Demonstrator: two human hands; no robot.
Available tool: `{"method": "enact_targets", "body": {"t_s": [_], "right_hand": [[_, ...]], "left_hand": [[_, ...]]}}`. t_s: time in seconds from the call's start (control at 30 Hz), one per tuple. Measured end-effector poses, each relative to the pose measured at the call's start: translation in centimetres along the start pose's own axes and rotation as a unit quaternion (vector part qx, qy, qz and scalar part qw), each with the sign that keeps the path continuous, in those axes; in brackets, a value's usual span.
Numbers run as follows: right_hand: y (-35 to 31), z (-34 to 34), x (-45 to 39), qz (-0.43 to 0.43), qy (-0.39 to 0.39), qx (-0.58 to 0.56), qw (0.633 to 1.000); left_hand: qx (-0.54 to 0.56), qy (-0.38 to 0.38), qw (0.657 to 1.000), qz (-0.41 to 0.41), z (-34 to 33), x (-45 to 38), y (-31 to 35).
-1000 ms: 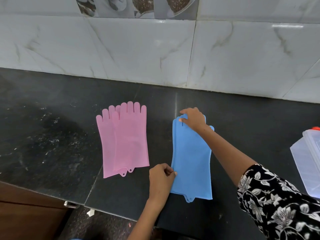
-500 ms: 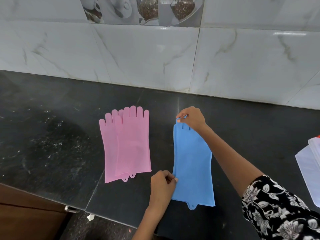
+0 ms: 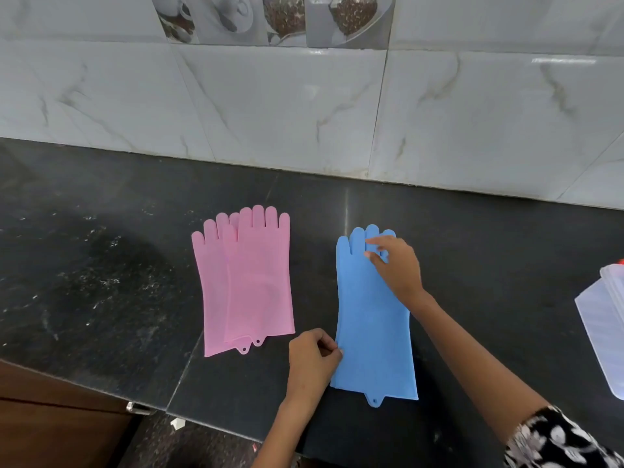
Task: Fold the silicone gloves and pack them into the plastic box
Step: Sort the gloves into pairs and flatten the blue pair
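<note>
Two broad surfaces fill the view: a pale marble-tiled wall [image 3: 304,106] at the back and, below it, a dark stone counter [image 3: 101,265] whose near edge runs diagonally across the lower left, above a brown wooden cabinet front [image 3: 50,427]. The counter's left half lies bare, and a wide dark strip separates the gloves from the wall.

A translucent plastic box [image 3: 604,325] sits at the right edge of the view, cut off by the frame and well apart from the gloves.

The pink gloves [image 3: 250,285] lie flat near the middle of the counter, one overlapping the other, fingers toward the wall and cuffs close to the near edge. A narrow band of counter separates them from the blue glove [image 3: 371,325], which lies flat to their right, fingers toward the wall and its cuff tab near the counter's front edge. Whether a second blue glove lies under it cannot be told.

The right hand [image 3: 396,268], reaching in from a black-and-white floral sleeve [image 3: 560,440], rests over the blue glove's finger end, its forefinger and thumb bent close together; the grip there cannot be told for certain. The left hand [image 3: 312,361] has its fingers curled, pinching the blue glove's left edge near the cuff.
</note>
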State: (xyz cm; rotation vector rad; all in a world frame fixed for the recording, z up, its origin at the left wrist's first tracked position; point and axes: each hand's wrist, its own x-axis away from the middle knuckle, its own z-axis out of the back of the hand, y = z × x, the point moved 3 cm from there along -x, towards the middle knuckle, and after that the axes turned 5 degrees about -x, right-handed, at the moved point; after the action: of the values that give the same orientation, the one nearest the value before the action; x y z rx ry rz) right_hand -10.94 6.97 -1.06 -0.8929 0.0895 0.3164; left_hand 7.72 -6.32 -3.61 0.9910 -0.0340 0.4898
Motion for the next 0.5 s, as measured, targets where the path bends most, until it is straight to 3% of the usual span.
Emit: {"method": "enact_targets", "body": {"t_s": [0.3, 0.5], "right_hand": [[3.5, 4.5, 13.0, -0.139, -0.01, 0.01, 0.99], [3.1, 4.4, 16.6, -0.197, -0.023, -0.006, 0.98]], "left_hand": [[0.018, 0.001, 1.0, -0.01, 0.3, -0.2, -0.4], [-0.002, -0.011, 1.0, 0.01, 0.2, -0.4, -1.0]]}}
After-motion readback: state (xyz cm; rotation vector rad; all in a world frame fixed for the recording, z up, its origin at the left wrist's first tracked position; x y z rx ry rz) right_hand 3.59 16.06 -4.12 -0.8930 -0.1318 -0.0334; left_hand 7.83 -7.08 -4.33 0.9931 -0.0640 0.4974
